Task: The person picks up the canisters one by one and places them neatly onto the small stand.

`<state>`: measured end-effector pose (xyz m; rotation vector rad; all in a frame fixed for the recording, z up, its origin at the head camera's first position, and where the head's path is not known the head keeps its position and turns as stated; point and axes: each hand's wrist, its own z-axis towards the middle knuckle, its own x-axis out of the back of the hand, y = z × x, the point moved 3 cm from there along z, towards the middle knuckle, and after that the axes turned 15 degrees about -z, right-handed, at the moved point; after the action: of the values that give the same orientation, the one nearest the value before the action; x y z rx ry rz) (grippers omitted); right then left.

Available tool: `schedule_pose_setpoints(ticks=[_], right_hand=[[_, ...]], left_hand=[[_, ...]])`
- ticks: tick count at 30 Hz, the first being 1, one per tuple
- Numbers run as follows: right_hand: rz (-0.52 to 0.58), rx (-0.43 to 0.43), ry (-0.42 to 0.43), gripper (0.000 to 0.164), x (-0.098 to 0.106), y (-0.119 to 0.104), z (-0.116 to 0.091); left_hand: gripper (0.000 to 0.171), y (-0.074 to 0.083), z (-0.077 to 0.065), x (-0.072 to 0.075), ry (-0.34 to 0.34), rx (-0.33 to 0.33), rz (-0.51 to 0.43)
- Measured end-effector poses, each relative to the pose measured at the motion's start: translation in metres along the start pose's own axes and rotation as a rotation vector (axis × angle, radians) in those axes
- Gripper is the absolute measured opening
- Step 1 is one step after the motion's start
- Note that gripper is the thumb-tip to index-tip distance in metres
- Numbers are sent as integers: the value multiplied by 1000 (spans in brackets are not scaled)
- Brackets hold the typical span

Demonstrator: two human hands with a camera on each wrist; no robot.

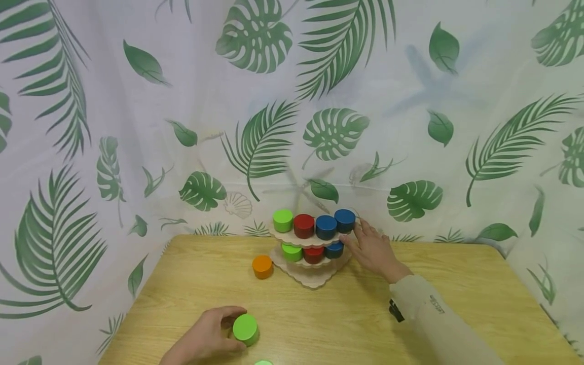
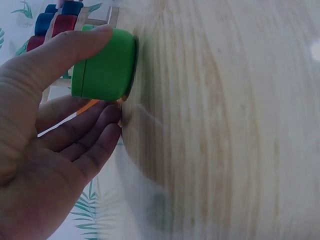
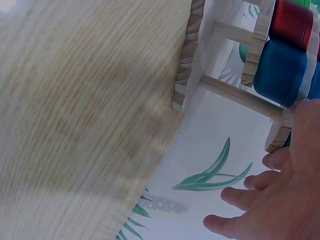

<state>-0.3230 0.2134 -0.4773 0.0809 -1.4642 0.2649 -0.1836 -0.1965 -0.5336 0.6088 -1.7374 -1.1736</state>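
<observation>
My left hand holds a light-green round container between thumb and fingers at the table's front. In the left wrist view, the green container shows a seam, and its end is at or close to the tabletop. My right hand is at the right corner of a wooden tiered stand, fingers extended and spread. It lies beside the rear blue container on the top tier; whether it touches that container cannot be told. Green, red and blue containers stand on both upper levels.
An orange container stands on the wooden table, left of the stand. Part of another light-green thing shows at the bottom edge. A leaf-patterned curtain hangs close behind the table.
</observation>
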Motion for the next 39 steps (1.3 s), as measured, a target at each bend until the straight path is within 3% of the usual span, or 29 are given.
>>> schedule_pose_setpoints(ticks=[7, 14, 26, 39], right_hand=[[-1, -1, -3, 79, 2, 1, 3], [1, 2, -3, 79, 2, 2, 6], [0, -3, -21, 81, -2, 5, 9], [-10, 6, -25, 79, 1, 3, 12]], left_hand=[[62, 4, 4, -2, 9, 1, 13], [63, 8, 16, -6, 5, -10, 45], [64, 33, 60, -16, -41, -64, 78], [66, 53, 111, -39, 3, -117, 191]])
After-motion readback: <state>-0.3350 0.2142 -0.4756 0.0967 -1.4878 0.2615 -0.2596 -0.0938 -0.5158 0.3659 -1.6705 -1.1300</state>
